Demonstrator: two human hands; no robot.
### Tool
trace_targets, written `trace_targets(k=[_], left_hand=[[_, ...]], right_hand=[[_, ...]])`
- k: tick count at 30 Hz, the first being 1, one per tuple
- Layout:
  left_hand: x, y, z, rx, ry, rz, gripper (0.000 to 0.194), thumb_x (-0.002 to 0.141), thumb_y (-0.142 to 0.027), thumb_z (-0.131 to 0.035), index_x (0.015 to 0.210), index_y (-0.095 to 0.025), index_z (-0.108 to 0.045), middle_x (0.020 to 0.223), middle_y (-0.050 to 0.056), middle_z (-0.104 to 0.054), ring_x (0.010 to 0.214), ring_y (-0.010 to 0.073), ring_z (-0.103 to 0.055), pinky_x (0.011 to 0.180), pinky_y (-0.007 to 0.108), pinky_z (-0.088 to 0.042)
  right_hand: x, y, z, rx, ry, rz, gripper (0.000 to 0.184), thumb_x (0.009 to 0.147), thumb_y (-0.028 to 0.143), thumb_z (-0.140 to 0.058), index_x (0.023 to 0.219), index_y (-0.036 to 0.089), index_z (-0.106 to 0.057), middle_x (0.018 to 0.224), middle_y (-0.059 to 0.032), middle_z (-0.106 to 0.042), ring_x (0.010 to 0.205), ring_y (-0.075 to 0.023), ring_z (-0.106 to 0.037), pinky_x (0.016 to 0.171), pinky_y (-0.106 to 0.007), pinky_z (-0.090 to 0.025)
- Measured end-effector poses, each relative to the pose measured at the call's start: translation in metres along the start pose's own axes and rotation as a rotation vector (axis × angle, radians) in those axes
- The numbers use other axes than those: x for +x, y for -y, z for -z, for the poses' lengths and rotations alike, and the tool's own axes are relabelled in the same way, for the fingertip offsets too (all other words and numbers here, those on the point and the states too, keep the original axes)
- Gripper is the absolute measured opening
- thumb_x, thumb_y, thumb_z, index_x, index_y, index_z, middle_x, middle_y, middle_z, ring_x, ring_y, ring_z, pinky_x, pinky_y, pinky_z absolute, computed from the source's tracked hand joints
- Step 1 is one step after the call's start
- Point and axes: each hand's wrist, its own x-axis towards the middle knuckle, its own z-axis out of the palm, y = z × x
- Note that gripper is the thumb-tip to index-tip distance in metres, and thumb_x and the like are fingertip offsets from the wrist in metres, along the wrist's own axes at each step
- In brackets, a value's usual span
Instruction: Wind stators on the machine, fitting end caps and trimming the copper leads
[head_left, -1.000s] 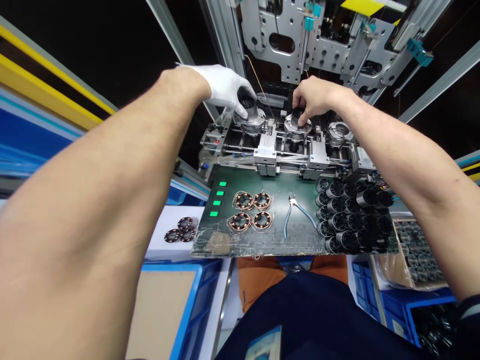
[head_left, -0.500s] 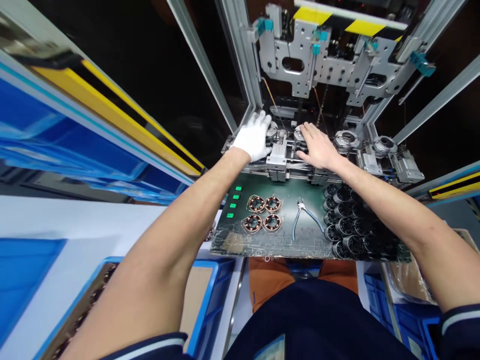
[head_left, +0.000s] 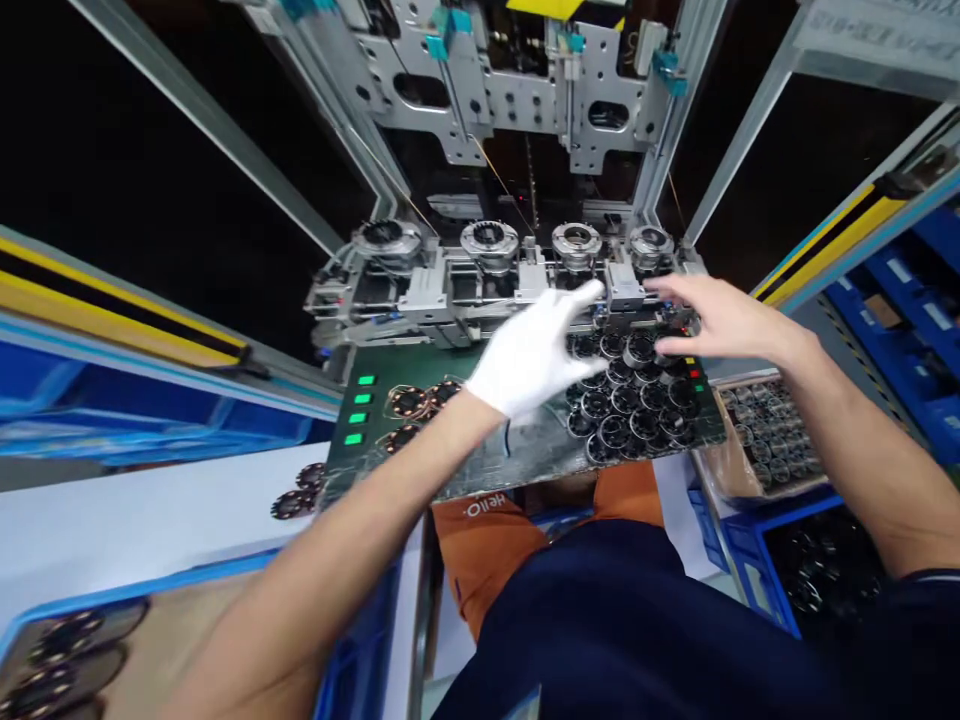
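My left hand (head_left: 529, 355), in a white glove, is over the left side of a group of black ring-shaped parts (head_left: 600, 405), with thumb and fingers apart and nothing in them. Bare, my right hand (head_left: 720, 318) hovers by the far right of that group, its thumb apart from the fingers. Beyond both hands, the winding machine carries a row of round metal fixtures (head_left: 489, 243), the two on the left with dark cores in them. Copper-wound stators (head_left: 410, 401) lie on the green work plate (head_left: 465, 360), partly behind my left arm. The pliers are mostly hidden by my left hand.
Metal frame posts and yellow-black guards (head_left: 120, 310) flank the machine. More wound stators (head_left: 298, 490) lie on the white table at left, near a blue-rimmed tray (head_left: 202, 568). At right are a carton of metal rings (head_left: 776, 430) and a blue bin (head_left: 787, 600) with dark parts.
My head view has turned right. Both hands have left the round fixtures and come over to the black ring-shaped parts on the right of the plate.
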Motion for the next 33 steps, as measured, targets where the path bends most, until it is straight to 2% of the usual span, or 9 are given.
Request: trace_targets(k=[4,8,10,13,17,20,25,30,33], left_hand=[[0.028,-0.041,-0.07,-0.036,0.225,0.073,0.097,0.095,-0.044,-0.09,0.178,-0.024,-0.044,0.166,0.014,-0.066,0.146,0.0377,-0.071,0.12,0.049,-0.062],[0.047,-0.048,-0.099,-0.022,0.229,0.132,0.073,0.097,-0.032,-0.086,0.164,-0.021,-0.061,0.155,0.014,-0.075,0.141,0.0372,-0.075,0.118,0.048,-0.062],[0.047,-0.043,-0.094,-0.021,0.201,0.164,0.071,0.094,-0.032,-0.09,0.159,-0.019,-0.065,0.153,0.013,-0.077,0.141,0.0357,-0.075,0.121,0.047,-0.06],[0.044,-0.031,-0.06,-0.016,0.115,0.235,0.069,0.092,-0.036,-0.091,0.155,-0.018,-0.069,0.153,0.013,-0.079,0.14,0.0339,-0.076,0.124,0.047,-0.058],[0.053,-0.006,0.006,0.007,-0.126,0.363,0.062,0.086,-0.042,-0.091,0.143,-0.019,-0.079,0.141,0.009,-0.085,0.13,0.0331,-0.079,0.124,0.051,-0.058],[0.067,0.014,0.034,0.074,-0.191,0.427,0.064,0.085,-0.044,-0.088,0.142,-0.015,-0.08,0.138,0.01,-0.086,0.132,0.0332,-0.078,0.126,0.056,-0.057],[0.075,0.045,0.024,0.142,-0.111,0.53,0.069,0.081,-0.045,-0.088,0.141,-0.013,-0.079,0.139,0.015,-0.085,0.135,0.0379,-0.079,0.126,0.059,-0.056],[0.069,0.063,0.009,0.086,-0.153,0.488,0.062,0.075,-0.047,-0.094,0.129,-0.02,-0.082,0.13,0.017,-0.086,0.13,0.0467,-0.079,0.12,0.064,-0.059],[0.066,0.068,0.009,-0.008,-0.203,0.429,0.06,0.071,-0.041,-0.093,0.125,-0.022,-0.075,0.129,0.014,-0.083,0.128,0.0441,-0.078,0.119,0.063,-0.059]], right_hand=[[-0.045,-0.03,-0.043,0.083,0.054,-0.182,0.083,0.081,0.054,-0.097,0.153,0.02,-0.072,0.128,-0.0168,-0.08,0.109,-0.0427,-0.078,0.103,-0.067,-0.065],[-0.039,-0.033,-0.08,0.176,-0.117,-0.213,0.057,0.087,0.04,-0.091,0.138,0.02,-0.076,0.128,-0.0151,-0.079,0.1,-0.0359,-0.08,0.103,-0.063,-0.065],[-0.037,-0.03,-0.08,0.211,-0.147,-0.209,0.046,0.089,0.037,-0.089,0.13,0.021,-0.077,0.12,-0.0123,-0.081,0.082,-0.0286,-0.078,0.095,-0.059,-0.067],[-0.031,-0.028,-0.063,0.264,-0.212,-0.191,0.043,0.091,0.04,-0.087,0.127,0.02,-0.077,0.11,-0.0087,-0.082,0.068,-0.023,-0.073,0.084,-0.053,-0.067],[0.006,-0.03,-0.034,0.308,-0.355,-0.141,0.051,0.086,0.044,-0.094,0.128,0.02,-0.079,0.105,-0.0046,-0.081,0.079,-0.0246,-0.076,0.101,-0.055,-0.063],[0.053,-0.034,-0.028,0.299,-0.436,-0.126,0.05,0.078,0.037,-0.099,0.122,0.018,-0.083,0.105,-0.0046,-0.08,0.097,-0.0284,-0.076,0.107,-0.052,-0.06],[0.104,-0.044,-0.034,0.207,-0.304,-0.229,0.051,0.072,0.038,-0.103,0.114,0.015,-0.084,0.096,-0.0062,-0.076,0.098,-0.0308,-0.07,0.102,-0.051,-0.057],[0.107,-0.046,-0.035,0.12,-0.285,-0.235,0.057,0.074,0.047,-0.104,0.119,0.019,-0.083,0.096,-0.0042,-0.073,0.098,-0.0308,-0.069,0.101,-0.051,-0.056],[0.103,-0.041,-0.033,0.103,-0.248,-0.24,0.058,0.067,0.038,-0.107,0.115,0.019,-0.08,0.1,-0.0044,-0.074,0.1,-0.0313,-0.069,0.101,-0.051,-0.057]])
